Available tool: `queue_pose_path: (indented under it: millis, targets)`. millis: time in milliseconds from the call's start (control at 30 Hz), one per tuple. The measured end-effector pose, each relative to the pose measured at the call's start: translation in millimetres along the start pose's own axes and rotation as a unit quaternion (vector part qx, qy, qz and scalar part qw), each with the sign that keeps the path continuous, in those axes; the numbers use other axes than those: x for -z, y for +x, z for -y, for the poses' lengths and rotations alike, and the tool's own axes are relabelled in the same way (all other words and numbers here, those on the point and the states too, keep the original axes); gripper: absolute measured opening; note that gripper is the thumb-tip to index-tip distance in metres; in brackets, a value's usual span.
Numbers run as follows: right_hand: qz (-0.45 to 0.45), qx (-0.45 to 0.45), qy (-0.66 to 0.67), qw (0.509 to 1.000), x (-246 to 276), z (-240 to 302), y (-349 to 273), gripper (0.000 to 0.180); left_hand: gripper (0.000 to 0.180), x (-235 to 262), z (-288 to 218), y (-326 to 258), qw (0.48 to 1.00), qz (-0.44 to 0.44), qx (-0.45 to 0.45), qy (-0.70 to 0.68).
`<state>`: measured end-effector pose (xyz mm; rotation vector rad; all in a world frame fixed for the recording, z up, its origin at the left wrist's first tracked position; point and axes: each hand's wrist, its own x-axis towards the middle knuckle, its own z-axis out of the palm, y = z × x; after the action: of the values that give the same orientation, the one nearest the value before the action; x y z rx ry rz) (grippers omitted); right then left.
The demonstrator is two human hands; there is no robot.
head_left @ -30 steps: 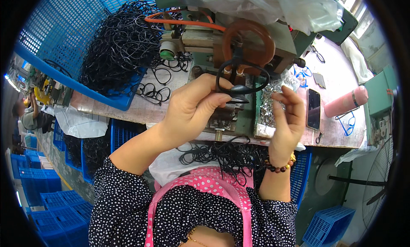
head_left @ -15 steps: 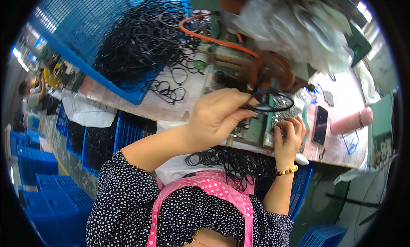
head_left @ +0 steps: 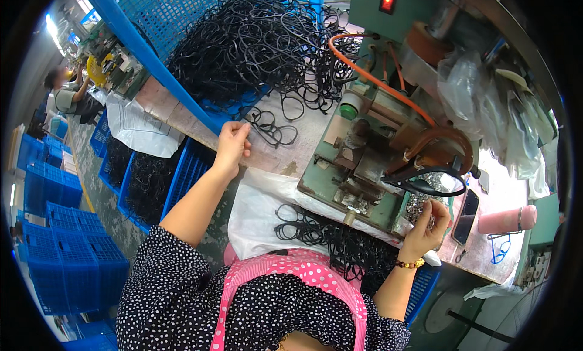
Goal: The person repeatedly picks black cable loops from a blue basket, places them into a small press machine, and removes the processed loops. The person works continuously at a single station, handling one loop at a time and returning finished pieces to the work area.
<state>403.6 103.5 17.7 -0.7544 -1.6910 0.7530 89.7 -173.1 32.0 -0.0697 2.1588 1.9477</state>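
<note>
My left hand (head_left: pixel 234 149) is over the table's front edge, beside several loose black eyeglass frames (head_left: pixel 276 133). Its fingers are loosely bent and I see nothing between them. My right hand (head_left: pixel 427 228) is at the front of a tray of small shiny metal parts (head_left: pixel 419 206). Thumb and forefinger are pinched together; whatever they hold is too small to make out. Between the hands stands a green bench machine (head_left: pixel 364 169). One black eyeglass frame (head_left: pixel 425 182) rests at its right side, above the tray, with neither hand on it.
A blue crate (head_left: pixel 182 102) heaped with black frames (head_left: pixel 249 47) stands at the back left. An orange hose (head_left: pixel 382 84) crosses the machine. A phone (head_left: pixel 466 216) and pink bottle (head_left: pixel 507 220) lie on the right. More frames (head_left: pixel 340 241) lie near my lap.
My left hand has let go of the black eyeglass frame, now at the machine, and moved left to the loose frames. My right hand has come back slightly from the metal parts, fingers pinched.
</note>
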Motion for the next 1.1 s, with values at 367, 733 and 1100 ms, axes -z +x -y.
queue_pose_path:
  millis: [367,733,1100]
  targets:
    - [0.018,-0.024,0.01,1.0,8.0,-7.6,-3.5,0.009,0.017,-8.7,-5.3,-3.3,0.988,0.095,-0.047,-0.112]
    - [0.16,0.142,-0.276,0.937,22.2,18.0,15.1,0.021,0.016,-17.3,-18.2,5.7,0.93,0.114,0.139,-0.322]
    - [0.169,0.148,-0.295,0.929,23.2,20.6,19.1,0.018,0.019,-18.2,-41.1,-22.7,0.941,0.119,0.082,-0.306]
